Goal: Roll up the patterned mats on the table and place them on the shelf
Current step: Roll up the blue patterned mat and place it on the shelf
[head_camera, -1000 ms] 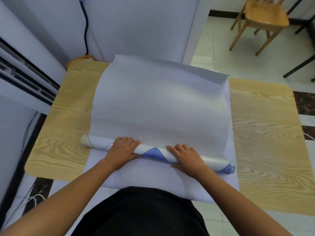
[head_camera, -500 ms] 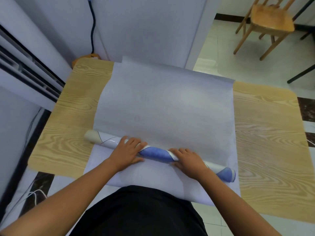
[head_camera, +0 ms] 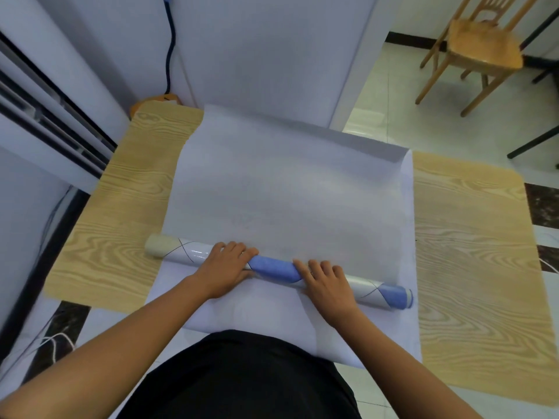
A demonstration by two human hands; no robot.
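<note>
A patterned mat lies white back up on the wooden table (head_camera: 472, 252), its flat part (head_camera: 287, 201) stretching away from me. Its near end is wound into a tight roll (head_camera: 273, 267) showing blue and white patches with thin dark lines. My left hand (head_camera: 222, 269) presses on the roll left of its middle, fingers laid over the top. Right of the middle, my right hand (head_camera: 325, 285) presses the roll the same way. A second white mat (head_camera: 251, 313) lies flat underneath and shows along the near and right edges. No shelf is in view.
A white cabinet wall stands just behind the table, with a dark cable (head_camera: 171, 40) hanging down it and an orange object (head_camera: 157, 101) at the table's far left corner. A wooden chair (head_camera: 481, 46) stands on the tiled floor at the far right.
The roll has turned a little further away from me under both hands, bringing a blue patch to the top between them. The hands kept their places on it.
</note>
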